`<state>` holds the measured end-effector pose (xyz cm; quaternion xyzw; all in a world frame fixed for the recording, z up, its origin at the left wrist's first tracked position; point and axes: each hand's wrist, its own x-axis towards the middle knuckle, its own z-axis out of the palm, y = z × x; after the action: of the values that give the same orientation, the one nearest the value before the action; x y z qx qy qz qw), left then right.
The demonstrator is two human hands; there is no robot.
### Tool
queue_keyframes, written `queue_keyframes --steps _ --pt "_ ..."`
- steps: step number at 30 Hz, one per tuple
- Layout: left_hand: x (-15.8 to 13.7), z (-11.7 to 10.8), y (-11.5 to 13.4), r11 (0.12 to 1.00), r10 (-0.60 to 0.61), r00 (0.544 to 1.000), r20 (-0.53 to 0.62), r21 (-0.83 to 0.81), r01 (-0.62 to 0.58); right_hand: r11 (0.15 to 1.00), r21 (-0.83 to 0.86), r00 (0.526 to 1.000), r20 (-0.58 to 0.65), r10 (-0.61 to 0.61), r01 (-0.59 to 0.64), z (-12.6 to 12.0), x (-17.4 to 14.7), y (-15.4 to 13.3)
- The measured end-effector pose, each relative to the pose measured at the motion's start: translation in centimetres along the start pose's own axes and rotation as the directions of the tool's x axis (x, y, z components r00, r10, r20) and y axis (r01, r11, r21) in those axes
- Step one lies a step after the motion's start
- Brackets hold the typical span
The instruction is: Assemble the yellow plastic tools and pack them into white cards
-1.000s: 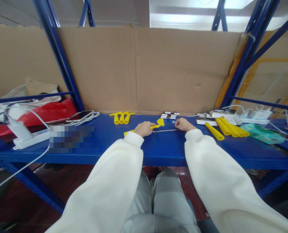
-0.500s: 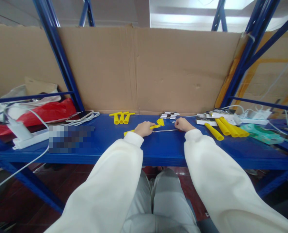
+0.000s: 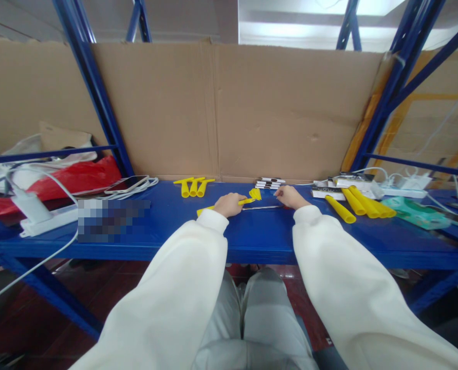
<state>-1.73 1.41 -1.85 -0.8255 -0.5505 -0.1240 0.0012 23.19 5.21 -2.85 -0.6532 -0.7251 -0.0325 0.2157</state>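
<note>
My left hand (image 3: 229,204) is closed around a long yellow plastic piece (image 3: 204,210), which sticks out on both sides of the fist. Just beyond its right end lie small yellow plastic parts (image 3: 255,194). A thin metal rod (image 3: 262,207) lies on the blue tabletop (image 3: 252,234) between my hands. My right hand (image 3: 290,197) is pinched close to the tabletop, by the small white and black boxes; whatever is between its fingertips is too small to make out.
Several yellow T-shaped pieces (image 3: 193,188) stand at the back left. White and black boxes (image 3: 269,183) are stacked at the back. Yellow tapered tubes (image 3: 340,209), a green packet (image 3: 421,212) and a power strip (image 3: 404,192) lie right. Another power strip (image 3: 49,221) sits left. Cardboard (image 3: 271,113) walls the back.
My right fingertips have shifted slightly to the left and opened from a tighter curl into a pinch. My left hand stays in place with the yellow piece.
</note>
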Motion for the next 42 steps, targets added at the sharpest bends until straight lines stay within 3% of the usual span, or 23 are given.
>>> queue_keyframes --steps 7,11,16,22,27,32,34,38,42 --pt "0.2 -0.2 -0.1 0.999 0.011 1.0 0.026 0.038 -0.012 1.0 0.0 1.0 0.006 0.022 -0.022 -0.1 -0.1 -0.7" --pt "0.6 -0.2 0.1 1.0 -0.006 0.999 0.042 0.018 0.006 0.995 0.049 0.995 -0.057 0.086 -0.083 -0.3 -0.1 -2.5" --pt "1.6 0.1 0.0 0.993 -0.033 0.999 0.018 -0.109 0.035 0.981 0.171 0.98 -0.157 0.122 -0.095 -0.1 0.5 -4.5" --pt "3.1 0.0 0.4 0.936 -0.113 0.992 -0.054 -0.342 0.088 0.92 0.392 0.973 -0.209 0.094 -0.005 1.0 1.6 -5.8" --pt "3.0 -0.7 1.9 0.767 -0.221 0.975 0.04 -0.61 0.199 0.775 0.615 0.969 -0.248 0.017 0.143 1.8 1.8 -6.2" --pt "2.0 -2.0 2.1 0.462 -0.218 0.95 0.225 -0.833 0.304 0.68 0.71 0.975 -0.221 -0.027 0.181 2.4 1.5 -6.4" --pt "1.7 -2.4 1.8 0.379 -0.201 0.941 0.272 -0.864 0.331 0.654 0.732 0.975 -0.221 -0.037 0.19 2.4 1.4 -6.3" --pt "1.3 -2.6 1.4 0.272 -0.167 0.938 0.305 -0.9 0.341 0.612 0.76 0.973 -0.22 -0.07 0.216 2.2 1.2 -6.2" --pt "1.2 -2.5 1.4 0.23 -0.155 0.938 0.31 -0.912 0.339 0.602 0.761 0.967 -0.235 -0.095 0.244 2.2 1.2 -6.2"
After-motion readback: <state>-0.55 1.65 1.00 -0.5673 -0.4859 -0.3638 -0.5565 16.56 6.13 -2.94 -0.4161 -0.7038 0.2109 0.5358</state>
